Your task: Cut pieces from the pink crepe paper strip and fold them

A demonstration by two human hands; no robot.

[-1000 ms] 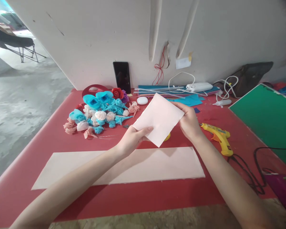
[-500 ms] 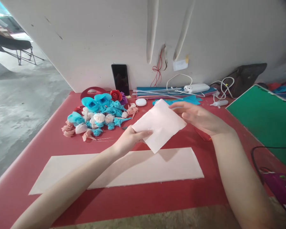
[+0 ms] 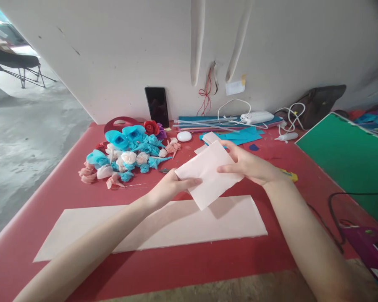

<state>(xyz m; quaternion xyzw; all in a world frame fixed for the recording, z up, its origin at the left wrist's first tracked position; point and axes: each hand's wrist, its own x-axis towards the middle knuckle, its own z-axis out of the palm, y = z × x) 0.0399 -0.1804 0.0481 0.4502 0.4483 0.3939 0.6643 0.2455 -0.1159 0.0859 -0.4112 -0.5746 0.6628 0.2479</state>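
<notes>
Between my two hands is a square of pale pink paper [image 3: 208, 170], turned with one corner toward me. My left hand [image 3: 176, 183] pinches its left side, thumb on top. My right hand [image 3: 247, 165] grips the right side with its thumb across the face and fingers behind. Below the square, a long pale pink paper strip [image 3: 189, 230] lies flat on the red table [image 3: 164, 272]. Farther back, more pale pink paper [image 3: 210, 137] shows partly behind the square, beside blue paper pieces [image 3: 247, 135].
Blue, white, pink and red paper flowers [image 3: 129, 157] lie heaped at left. A phone [image 3: 157, 107] leans on the wall. A white power strip [image 3: 256, 117], a glue bottle [image 3: 286, 136], a yellow cutter [image 3: 290, 175] and a green board [image 3: 346, 163] stand right, near a purple device [image 3: 365, 243].
My right hand has moved left and closed its thumb and fingers on the square's right side. The left hand keeps its hold. The yellow cutter has come into view.
</notes>
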